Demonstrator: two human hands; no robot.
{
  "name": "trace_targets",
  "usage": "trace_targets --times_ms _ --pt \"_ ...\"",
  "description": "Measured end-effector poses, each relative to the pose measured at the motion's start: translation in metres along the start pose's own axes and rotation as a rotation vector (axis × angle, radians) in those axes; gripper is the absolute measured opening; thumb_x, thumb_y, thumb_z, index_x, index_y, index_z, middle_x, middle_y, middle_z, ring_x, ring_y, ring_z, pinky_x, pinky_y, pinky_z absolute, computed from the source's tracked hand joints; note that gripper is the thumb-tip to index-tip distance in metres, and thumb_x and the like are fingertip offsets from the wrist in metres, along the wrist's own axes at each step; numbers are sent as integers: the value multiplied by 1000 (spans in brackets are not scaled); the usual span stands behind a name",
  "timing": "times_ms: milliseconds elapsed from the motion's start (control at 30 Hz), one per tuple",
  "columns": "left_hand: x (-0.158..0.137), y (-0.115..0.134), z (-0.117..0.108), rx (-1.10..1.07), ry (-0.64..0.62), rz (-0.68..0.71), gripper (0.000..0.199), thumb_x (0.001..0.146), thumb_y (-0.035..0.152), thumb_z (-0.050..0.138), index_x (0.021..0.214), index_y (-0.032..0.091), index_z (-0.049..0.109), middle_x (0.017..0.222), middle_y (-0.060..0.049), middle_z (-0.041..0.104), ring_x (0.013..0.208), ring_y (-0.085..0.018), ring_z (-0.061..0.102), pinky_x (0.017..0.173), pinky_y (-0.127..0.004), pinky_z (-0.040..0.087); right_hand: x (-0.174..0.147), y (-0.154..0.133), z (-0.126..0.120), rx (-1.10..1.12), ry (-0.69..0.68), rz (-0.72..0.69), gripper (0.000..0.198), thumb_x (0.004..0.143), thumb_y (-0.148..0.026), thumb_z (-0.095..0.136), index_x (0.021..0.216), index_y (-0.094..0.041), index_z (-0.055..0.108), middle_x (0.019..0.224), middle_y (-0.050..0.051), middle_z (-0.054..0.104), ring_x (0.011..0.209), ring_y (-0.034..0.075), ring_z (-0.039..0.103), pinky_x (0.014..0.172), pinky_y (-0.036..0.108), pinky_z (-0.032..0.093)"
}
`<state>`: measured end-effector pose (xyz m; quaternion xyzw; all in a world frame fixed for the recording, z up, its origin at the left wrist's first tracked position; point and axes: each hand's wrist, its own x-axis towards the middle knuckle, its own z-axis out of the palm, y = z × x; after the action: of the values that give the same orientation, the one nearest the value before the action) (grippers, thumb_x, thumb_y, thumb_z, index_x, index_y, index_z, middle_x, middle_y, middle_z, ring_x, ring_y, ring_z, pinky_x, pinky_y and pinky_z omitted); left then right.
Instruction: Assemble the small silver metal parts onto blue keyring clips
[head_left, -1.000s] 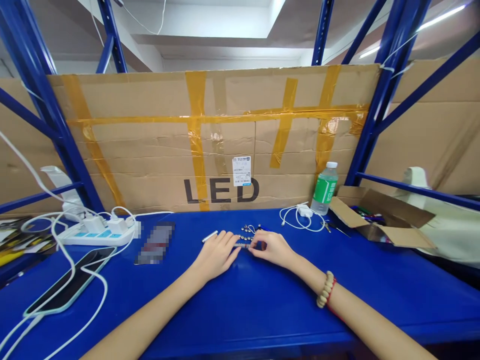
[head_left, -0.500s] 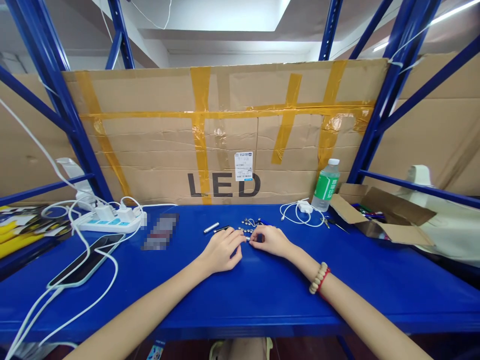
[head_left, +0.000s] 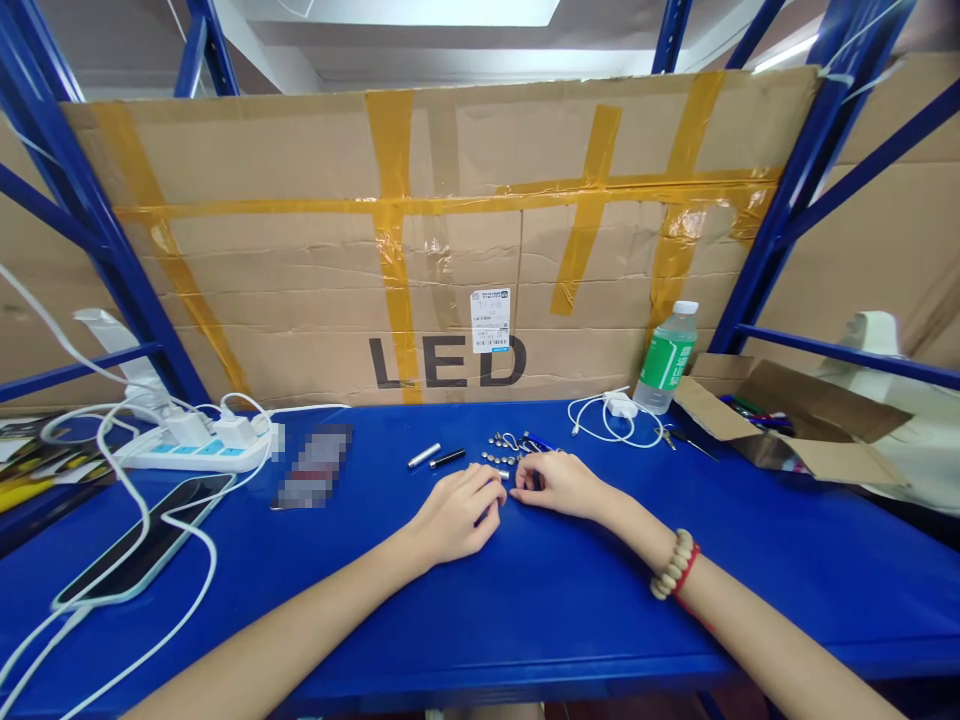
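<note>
Bent fingers bring the index fingertip and thumb of my left hand [head_left: 457,512] close together; anything between them is too small to make out. Facing it on the right, my right hand [head_left: 561,484] has its fingers curled in and its thumb near the fingertips, what they hold being hidden. A short silver cylinder [head_left: 502,474] shows just beyond the left fingertips, in the gap between the hands. Behind the hands lie several small round metal pieces [head_left: 500,459] and a blue slim object [head_left: 536,441]. A silver tube [head_left: 424,456] and a black tube [head_left: 448,459] rest left of them.
On the blue table [head_left: 480,610], a power strip [head_left: 202,455] with white cables and a phone [head_left: 146,540] lie at left. At right are a white charger [head_left: 621,404] with its cable, a bottle [head_left: 667,358] and an open cardboard box [head_left: 795,455]. Cardboard [head_left: 315,290] stands behind.
My hands have drawn slightly apart, and the left fingers have curled in more. The black tube now shows more fully beyond my left hand. The camera view has shifted a little closer.
</note>
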<state>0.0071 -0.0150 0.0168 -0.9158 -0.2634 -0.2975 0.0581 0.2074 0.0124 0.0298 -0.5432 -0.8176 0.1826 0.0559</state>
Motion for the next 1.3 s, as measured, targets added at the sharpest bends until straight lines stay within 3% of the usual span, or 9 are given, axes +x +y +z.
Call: trace_targets --times_ms 200,533,700,767,967,1100,1300 --pt "-1 0 0 -45 -7 -80 13 81 14 37 83 15 49 91 -4 52 83 -12 49 71 -24 39 4 11 2 -17 -61 -34 73 63 -76 22 96 -20 55 86 -10 52 57 -23 26 53 -6 9" --pt "0 10 -1 52 49 78 12 81 18 40 80 14 52 85 -4 54 74 -12 49 63 -25 39 3 8 1 -43 -67 -5 73 61 -78 23 95 -22 54 85 -11 52 55 -24 28 51 -7 13" --pt "0 -3 4 194 58 -27 21 89 21 35 98 15 53 104 -4 54 87 -16 49 75 -29 41 2 9 -1 -42 29 -24 67 61 -75 28 109 -31 45 89 -14 50 55 -25 26 51 -8 11" --pt "-2 -13 7 198 7 -104 24 91 22 34 106 17 52 107 -3 53 89 -16 49 75 -29 42 3 8 0 -37 62 -34 64 62 -73 30 113 -37 41 90 -15 50 55 -25 23 51 -8 9" --pt "-5 -30 13 44 -127 -333 26 89 26 40 113 19 51 108 -3 51 97 -15 48 83 -28 43 9 1 11 16 138 10 47 69 -63 30 103 -39 50 91 -15 49 59 -24 20 52 -6 3" --pt "-4 -28 11 3 -164 -347 25 89 24 41 111 18 52 107 -3 50 99 -15 47 85 -29 43 11 -1 14 17 172 14 46 70 -60 29 98 -34 54 93 -13 49 62 -24 19 54 -6 3" --pt "-2 -23 9 -85 -138 -299 24 90 26 39 108 20 54 99 -3 51 93 -14 50 80 -26 43 7 -4 16 6 242 -116 56 69 -68 20 104 -36 51 95 -12 48 61 -24 19 58 -9 11"
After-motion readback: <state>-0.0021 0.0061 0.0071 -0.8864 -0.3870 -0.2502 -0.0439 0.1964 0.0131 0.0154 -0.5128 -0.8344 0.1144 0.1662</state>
